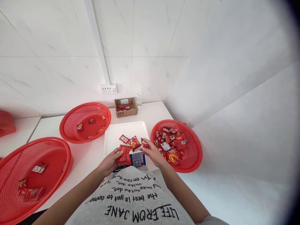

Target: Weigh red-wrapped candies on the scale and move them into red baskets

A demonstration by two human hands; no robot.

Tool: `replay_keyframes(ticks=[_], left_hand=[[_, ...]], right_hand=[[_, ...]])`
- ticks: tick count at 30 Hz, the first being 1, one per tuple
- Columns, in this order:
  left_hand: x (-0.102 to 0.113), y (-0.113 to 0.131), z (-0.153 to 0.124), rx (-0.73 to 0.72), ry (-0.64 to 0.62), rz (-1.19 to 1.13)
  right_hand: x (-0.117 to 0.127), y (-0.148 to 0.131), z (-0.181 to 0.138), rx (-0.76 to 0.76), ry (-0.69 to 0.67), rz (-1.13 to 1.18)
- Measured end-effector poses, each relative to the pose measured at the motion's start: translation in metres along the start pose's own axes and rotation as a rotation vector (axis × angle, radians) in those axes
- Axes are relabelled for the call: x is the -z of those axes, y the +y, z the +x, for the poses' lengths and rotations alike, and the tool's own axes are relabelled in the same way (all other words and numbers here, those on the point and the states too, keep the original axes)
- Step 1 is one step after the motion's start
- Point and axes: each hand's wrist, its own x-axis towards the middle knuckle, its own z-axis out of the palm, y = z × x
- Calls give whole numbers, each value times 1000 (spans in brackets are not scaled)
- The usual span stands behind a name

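Observation:
My left hand (pixel 110 162) is closed on a red snack packet (pixel 124 155) held over the front of a scale with a blue keypad (pixel 138 159). My right hand (pixel 153 153) pinches a small red packet (pixel 144 143) just right of the scale's white tray (pixel 117 135). Two more red packets (pixel 130 141) lie on the tray near my fingers. To the right stands a red basket (pixel 194 156) full of several red packets.
A red basket (pixel 70 120) with a few packets sits at the back left. Another red basket (pixel 58 150) with some packets is at the near left. A small cardboard box (pixel 126 113) and a clear bottle (pixel 139 100) stand against the tiled wall.

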Motion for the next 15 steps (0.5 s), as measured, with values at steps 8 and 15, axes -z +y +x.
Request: replay_keyframes(ticks=[8,15], left_hand=[[8,12,-6,-10,-17,-250],[-4,11,-9,43,-9,-297]], right_hand=[[31,12,21,240,147,-213],[131,15,44,82,536,-1106]])
